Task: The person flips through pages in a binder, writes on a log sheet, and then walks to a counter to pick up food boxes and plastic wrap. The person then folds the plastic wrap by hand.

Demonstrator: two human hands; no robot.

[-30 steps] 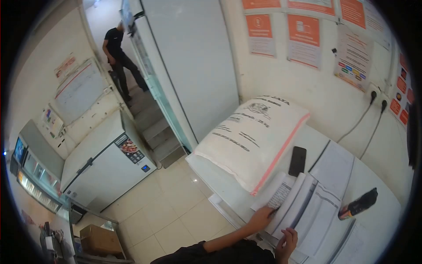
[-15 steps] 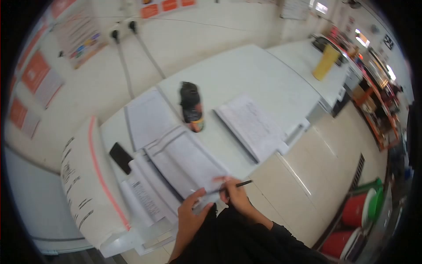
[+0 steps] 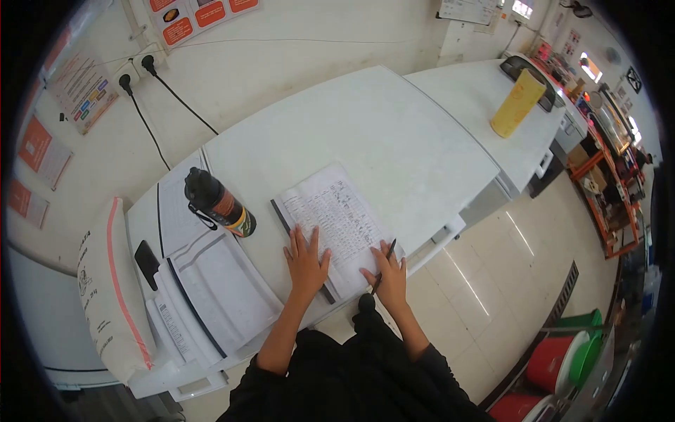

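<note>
An open notebook (image 3: 337,218) with handwriting on its page lies on the white worktop (image 3: 337,112). My left hand (image 3: 307,264) rests flat on the notebook's left part, fingers spread, holding nothing. At the notebook's lower right corner, my right hand (image 3: 389,276) holds a dark pen (image 3: 380,278) between its fingers. Left of the notebook stands a black bottle (image 3: 219,204) with an orange and yellow label. Papers in a folder (image 3: 221,288) lie below the bottle, with a black phone (image 3: 147,264) at their left.
A white sack (image 3: 112,295) with a red stripe is at the far left. Two plugs (image 3: 137,74) with black cables are on the wall. A yellow cylinder (image 3: 518,104) stands on the farther counter. Red tubs (image 3: 555,362) are at the lower right.
The view has turned to the right. Both hands have moved from the folder papers to the notebook. My left hand has spread flat on it; the pen is still in my right hand.
</note>
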